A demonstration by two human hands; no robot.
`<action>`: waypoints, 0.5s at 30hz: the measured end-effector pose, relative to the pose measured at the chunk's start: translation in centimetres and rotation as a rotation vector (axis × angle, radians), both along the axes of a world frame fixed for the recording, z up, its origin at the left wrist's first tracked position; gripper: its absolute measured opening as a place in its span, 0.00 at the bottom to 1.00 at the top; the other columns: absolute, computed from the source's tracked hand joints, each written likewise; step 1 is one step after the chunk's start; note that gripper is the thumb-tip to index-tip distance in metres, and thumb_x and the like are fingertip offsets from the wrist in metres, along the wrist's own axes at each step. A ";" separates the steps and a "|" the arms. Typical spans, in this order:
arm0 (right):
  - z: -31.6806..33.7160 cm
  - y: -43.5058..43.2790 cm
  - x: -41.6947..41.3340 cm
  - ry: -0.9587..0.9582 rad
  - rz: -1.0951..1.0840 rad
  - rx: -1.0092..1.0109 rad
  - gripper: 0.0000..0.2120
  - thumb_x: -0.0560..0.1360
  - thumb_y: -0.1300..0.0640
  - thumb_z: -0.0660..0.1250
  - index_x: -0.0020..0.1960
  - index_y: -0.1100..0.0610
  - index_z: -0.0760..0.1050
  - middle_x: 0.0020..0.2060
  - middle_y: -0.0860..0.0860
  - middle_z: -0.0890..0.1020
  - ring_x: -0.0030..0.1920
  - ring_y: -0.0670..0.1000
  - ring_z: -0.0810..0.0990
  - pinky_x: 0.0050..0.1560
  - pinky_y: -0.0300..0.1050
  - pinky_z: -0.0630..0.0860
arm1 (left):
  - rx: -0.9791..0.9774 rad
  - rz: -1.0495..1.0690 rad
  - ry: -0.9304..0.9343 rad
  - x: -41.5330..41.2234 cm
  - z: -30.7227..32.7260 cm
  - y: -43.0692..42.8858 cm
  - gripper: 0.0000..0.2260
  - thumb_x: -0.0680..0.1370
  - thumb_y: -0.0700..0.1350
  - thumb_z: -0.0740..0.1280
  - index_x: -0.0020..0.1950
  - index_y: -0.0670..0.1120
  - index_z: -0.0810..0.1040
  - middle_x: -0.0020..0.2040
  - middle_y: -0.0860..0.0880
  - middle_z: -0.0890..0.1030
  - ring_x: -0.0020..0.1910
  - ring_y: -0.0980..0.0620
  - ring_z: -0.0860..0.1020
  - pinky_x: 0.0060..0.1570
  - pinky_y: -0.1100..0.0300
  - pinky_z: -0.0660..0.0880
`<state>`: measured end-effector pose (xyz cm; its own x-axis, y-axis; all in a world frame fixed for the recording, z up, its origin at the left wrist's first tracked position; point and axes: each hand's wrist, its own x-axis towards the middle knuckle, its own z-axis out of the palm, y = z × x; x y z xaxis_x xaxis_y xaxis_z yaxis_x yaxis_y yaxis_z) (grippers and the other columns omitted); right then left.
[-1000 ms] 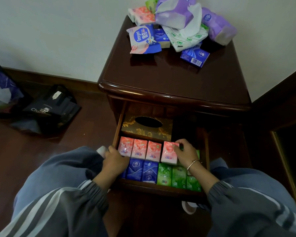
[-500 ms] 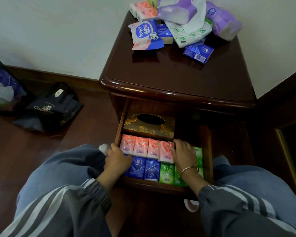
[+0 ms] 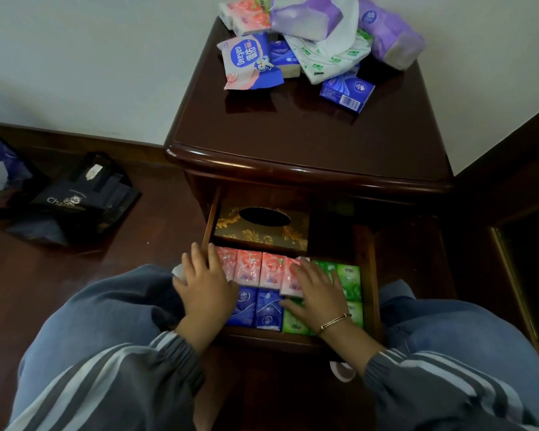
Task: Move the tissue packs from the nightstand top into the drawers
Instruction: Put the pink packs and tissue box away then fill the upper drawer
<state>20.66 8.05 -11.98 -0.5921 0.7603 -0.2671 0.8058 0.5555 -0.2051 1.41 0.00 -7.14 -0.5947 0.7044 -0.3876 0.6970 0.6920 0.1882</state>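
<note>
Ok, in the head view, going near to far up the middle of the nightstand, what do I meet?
The drawer front → blue packs → pink packs → gold tissue box → bare nightstand top → lone blue pack → purple pack by the wall.

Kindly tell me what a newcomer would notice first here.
The open wooden drawer, packed with neat rows of pink, blue and green tissue packs, left hand and right hand flat on them. Then the jumbled heap of purple, white and blue packs at the back of the glossy nightstand top.
</note>
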 end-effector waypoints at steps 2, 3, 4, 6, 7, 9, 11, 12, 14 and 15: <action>-0.3 0.4 0.2 -0.023 -0.030 -0.046 0.36 0.73 0.41 0.62 0.75 0.46 0.49 0.76 0.49 0.53 0.73 0.54 0.60 0.72 0.58 0.53 | -0.025 0.046 -0.066 -0.2 -0.2 -0.2 0.38 0.77 0.53 0.62 0.78 0.48 0.41 0.78 0.44 0.41 0.77 0.40 0.43 0.71 0.37 0.54; -0.2 0.7 0.2 -0.011 -0.036 -0.033 0.35 0.75 0.45 0.63 0.75 0.46 0.49 0.76 0.50 0.54 0.72 0.54 0.62 0.72 0.57 0.54 | -0.033 0.063 -0.106 -0.3 -0.2 -0.2 0.38 0.77 0.53 0.62 0.78 0.48 0.41 0.78 0.44 0.41 0.77 0.39 0.44 0.71 0.36 0.54; 0.0 0.9 0.1 0.008 -0.040 -0.016 0.33 0.75 0.49 0.63 0.75 0.48 0.50 0.75 0.51 0.57 0.72 0.54 0.63 0.72 0.54 0.56 | -0.035 0.075 -0.139 -0.4 -0.3 -0.3 0.37 0.77 0.52 0.62 0.78 0.48 0.42 0.78 0.44 0.42 0.76 0.39 0.44 0.70 0.36 0.54; 0.6 1.0 -0.2 0.063 -0.061 -0.003 0.31 0.76 0.54 0.61 0.75 0.50 0.53 0.73 0.52 0.62 0.70 0.54 0.65 0.71 0.50 0.57 | -0.013 0.069 -0.143 -0.3 -0.2 -0.4 0.36 0.78 0.53 0.62 0.78 0.47 0.44 0.78 0.44 0.44 0.76 0.39 0.46 0.70 0.37 0.54; 1.1 1.0 -0.4 0.106 -0.077 -0.012 0.30 0.76 0.56 0.61 0.75 0.50 0.54 0.72 0.52 0.65 0.69 0.53 0.67 0.70 0.47 0.59 | 0.040 0.056 -0.120 -0.2 -0.1 -0.3 0.34 0.78 0.53 0.62 0.78 0.46 0.47 0.78 0.43 0.48 0.76 0.40 0.48 0.70 0.38 0.55; 2.6 0.8 -0.7 0.225 -0.127 -0.047 0.30 0.75 0.59 0.60 0.75 0.49 0.57 0.67 0.52 0.72 0.63 0.53 0.72 0.63 0.46 0.68 | 0.231 0.056 -0.123 0.2 0.3 0.3 0.29 0.79 0.54 0.61 0.75 0.45 0.57 0.75 0.43 0.59 0.74 0.43 0.59 0.70 0.42 0.61; 4.6 0.2 -1.4 0.384 -0.091 -0.043 0.30 0.74 0.60 0.63 0.74 0.48 0.59 0.63 0.52 0.76 0.58 0.52 0.76 0.55 0.45 0.74 | 0.388 0.152 -0.416 0.8 1.2 1.0 0.23 0.79 0.56 0.60 0.71 0.46 0.67 0.69 0.44 0.70 0.66 0.47 0.70 0.65 0.47 0.69; 5.4 -0.2 -1.7 0.440 -0.010 0.002 0.30 0.73 0.61 0.64 0.73 0.49 0.61 0.63 0.52 0.76 0.58 0.52 0.76 0.55 0.44 0.74 | 0.393 0.233 -0.691 1.1 1.8 1.3 0.22 0.79 0.58 0.59 0.68 0.46 0.69 0.65 0.45 0.74 0.62 0.49 0.74 0.61 0.49 0.72; 6.2 -1.2 -2.1 0.484 0.134 0.025 0.31 0.71 0.60 0.67 0.73 0.53 0.63 0.64 0.53 0.76 0.62 0.52 0.76 0.59 0.43 0.73 | 0.323 0.411 -1.242 1.8 2.8 1.6 0.21 0.79 0.59 0.59 0.64 0.46 0.74 0.58 0.44 0.80 0.56 0.47 0.80 0.54 0.52 0.77; 6.4 -1.6 -2.3 0.489 0.134 -0.099 0.32 0.72 0.58 0.68 0.73 0.52 0.61 0.65 0.51 0.74 0.63 0.50 0.75 0.60 0.39 0.72 | 0.311 0.484 -1.382 1.9 3.0 1.6 0.20 0.80 0.57 0.60 0.63 0.44 0.74 0.56 0.42 0.82 0.54 0.46 0.81 0.53 0.52 0.78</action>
<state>18.39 6.47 -5.59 -0.7563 0.6542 -0.0014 0.5254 0.6061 -0.5972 3.29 1.60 -4.18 -0.0869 0.7095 -0.6993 -0.4284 0.6071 0.6692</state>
